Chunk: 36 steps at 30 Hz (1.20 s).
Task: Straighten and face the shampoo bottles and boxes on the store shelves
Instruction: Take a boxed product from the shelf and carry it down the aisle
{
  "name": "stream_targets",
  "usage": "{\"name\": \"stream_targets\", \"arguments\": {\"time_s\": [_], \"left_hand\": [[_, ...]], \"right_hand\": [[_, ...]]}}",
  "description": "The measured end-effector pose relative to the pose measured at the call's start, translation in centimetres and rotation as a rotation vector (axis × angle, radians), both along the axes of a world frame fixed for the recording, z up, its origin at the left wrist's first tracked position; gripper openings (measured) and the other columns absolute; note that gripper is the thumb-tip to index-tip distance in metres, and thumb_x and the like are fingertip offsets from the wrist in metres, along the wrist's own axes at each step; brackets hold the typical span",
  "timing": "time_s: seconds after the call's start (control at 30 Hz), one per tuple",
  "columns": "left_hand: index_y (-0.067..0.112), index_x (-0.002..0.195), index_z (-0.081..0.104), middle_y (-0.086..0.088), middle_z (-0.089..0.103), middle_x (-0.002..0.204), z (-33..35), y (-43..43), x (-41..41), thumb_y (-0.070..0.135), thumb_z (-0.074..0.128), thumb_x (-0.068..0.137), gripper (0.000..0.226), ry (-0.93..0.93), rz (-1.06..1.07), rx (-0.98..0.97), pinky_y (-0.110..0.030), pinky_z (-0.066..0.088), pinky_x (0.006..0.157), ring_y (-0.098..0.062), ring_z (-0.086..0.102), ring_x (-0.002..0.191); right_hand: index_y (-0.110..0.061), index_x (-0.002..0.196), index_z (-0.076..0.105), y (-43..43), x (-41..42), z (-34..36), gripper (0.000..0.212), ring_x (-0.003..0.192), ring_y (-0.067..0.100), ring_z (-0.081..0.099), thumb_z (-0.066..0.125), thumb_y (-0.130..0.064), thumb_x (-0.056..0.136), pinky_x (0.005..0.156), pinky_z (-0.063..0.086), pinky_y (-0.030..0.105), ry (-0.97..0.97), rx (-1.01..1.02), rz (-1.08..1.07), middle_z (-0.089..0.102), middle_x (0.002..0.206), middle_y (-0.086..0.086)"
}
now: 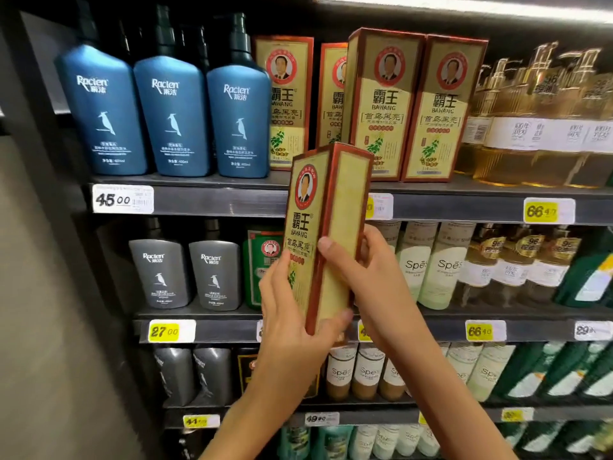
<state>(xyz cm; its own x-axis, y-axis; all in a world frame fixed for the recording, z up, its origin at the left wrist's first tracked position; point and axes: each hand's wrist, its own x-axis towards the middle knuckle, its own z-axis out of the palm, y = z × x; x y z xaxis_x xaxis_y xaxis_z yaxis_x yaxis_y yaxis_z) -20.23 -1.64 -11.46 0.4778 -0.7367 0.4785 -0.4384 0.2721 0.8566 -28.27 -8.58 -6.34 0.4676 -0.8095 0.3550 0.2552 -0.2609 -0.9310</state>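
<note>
One box held between left grip and right grip.

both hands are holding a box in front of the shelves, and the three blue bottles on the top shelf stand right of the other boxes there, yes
Not quite. The left hand and right hand do hold the box, but the head view shows the three blue bottles standing left of the shelf boxes, not right.
</note>
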Motion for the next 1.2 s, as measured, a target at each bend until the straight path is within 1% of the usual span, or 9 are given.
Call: {"name": "stream_targets", "arguments": {"time_s": [0.2,0.3,0.5,0.67,0.73,0.87,1.0,1.1,1.2], "left_hand": [[0.022,0.11,0.068,-0.005,0.068,0.114,1.3,1.5,2.9,0.05,0.087,0.044,0.074,0.692,-0.56,-0.051,-0.035,0.055,0.08,-0.021,0.065,0.105],[0.019,0.097,0.075,-0.009,0.07,0.11,1.3,1.7,3.2,0.049,0.09,0.038,0.067,0.891,-0.726,-0.044,-0.03,0.057,0.071,-0.023,0.067,0.1],[0.027,0.108,0.07,-0.005,0.066,0.117,0.8,1.4,4.1,0.062,0.077,0.057,0.062,0.785,-0.768,0.054,-0.027,0.055,0.078,-0.02,0.063,0.109],[0.042,0.123,0.047,0.013,0.06,0.123,0.3,1.4,4.5,0.047,0.051,0.083,0.04,0.267,-0.133,-0.074,-0.03,0.047,0.094,-0.001,0.057,0.112],[0.058,0.129,0.027,0.029,0.043,0.132,0.8,1.7,3.1,0.062,0.054,0.078,0.059,0.025,-0.036,-0.038,-0.026,0.038,0.1,0.01,0.043,0.122],[0.06,0.133,-0.015,0.019,0.015,0.148,1.3,1.1,-0.1,0.07,0.062,0.053,0.111,-0.233,0.114,0.044,-0.039,0.029,0.112,-0.004,0.019,0.14],[0.051,0.139,0.016,0.018,0.039,0.141,2.0,1.0,0.7,0.053,0.07,0.061,0.095,0.017,-0.089,-0.052,-0.026,0.037,0.106,-0.003,0.036,0.133],[0.029,0.12,0.057,0.006,0.068,0.113,1.5,1.6,2.5,0.052,0.083,0.051,0.078,0.427,-0.522,-0.069,-0.021,0.053,0.079,-0.015,0.064,0.107],[0.021,0.121,0.055,-0.003,0.068,0.114,0.7,1.8,3.3,0.058,0.085,0.046,0.089,0.598,-0.704,0.046,-0.028,0.055,0.078,-0.019,0.065,0.106]], "right_hand": [[-0.027,0.122,0.055,-2.3,-1.1,0.1,0.064,0.103,-0.003,0.059,0.052,-0.062,0.068,0.089,0.046,0.024,0.098,0.105,0.011,0.062,0.116,-0.014],[-0.027,0.113,0.069,-3.1,-1.6,0.3,0.041,0.108,0.011,0.063,0.057,-0.052,0.083,0.085,0.052,0.028,0.034,0.263,0.289,0.069,0.115,-0.005],[-0.019,0.104,0.072,-3.0,-1.6,0.3,0.029,0.103,0.018,0.067,0.056,-0.031,0.084,0.082,0.056,0.03,-0.156,0.405,0.453,0.069,0.115,0.006],[-0.004,0.117,0.057,-2.4,-1.5,1.4,0.044,0.098,0.018,0.068,0.061,-0.027,0.078,0.078,0.056,0.026,-0.049,0.159,0.179,0.071,0.111,0.007],[-0.006,0.117,0.054,-1.6,-1.1,1.6,0.042,0.1,0.017,0.067,0.066,-0.021,0.08,0.089,0.054,0.034,-0.024,0.091,0.055,0.071,0.11,0.005],[-0.015,0.112,0.05,0.3,-0.3,1.7,0.046,0.095,0.006,0.066,0.074,-0.03,0.076,0.087,0.053,0.03,0.096,-0.061,-0.074,0.069,0.103,-0.005],[-0.019,0.103,0.053,0.0,-1.2,2.7,0.051,0.083,-0.005,0.062,0.062,-0.06,0.074,0.068,0.047,0.01,0.113,-0.108,0.019,0.066,0.093,-0.013],[-0.015,0.117,0.054,-1.4,-1.9,2.8,0.058,0.098,0.006,0.06,0.049,-0.055,0.075,0.078,0.046,0.014,0.134,-0.009,0.072,0.063,0.113,-0.003],[-0.022,0.109,0.065,-1.4,-2.1,1.5,0.045,0.096,0.013,0.069,0.056,-0.049,0.074,0.08,0.056,0.026,0.096,0.172,0.302,0.072,0.106,0.0]]}}
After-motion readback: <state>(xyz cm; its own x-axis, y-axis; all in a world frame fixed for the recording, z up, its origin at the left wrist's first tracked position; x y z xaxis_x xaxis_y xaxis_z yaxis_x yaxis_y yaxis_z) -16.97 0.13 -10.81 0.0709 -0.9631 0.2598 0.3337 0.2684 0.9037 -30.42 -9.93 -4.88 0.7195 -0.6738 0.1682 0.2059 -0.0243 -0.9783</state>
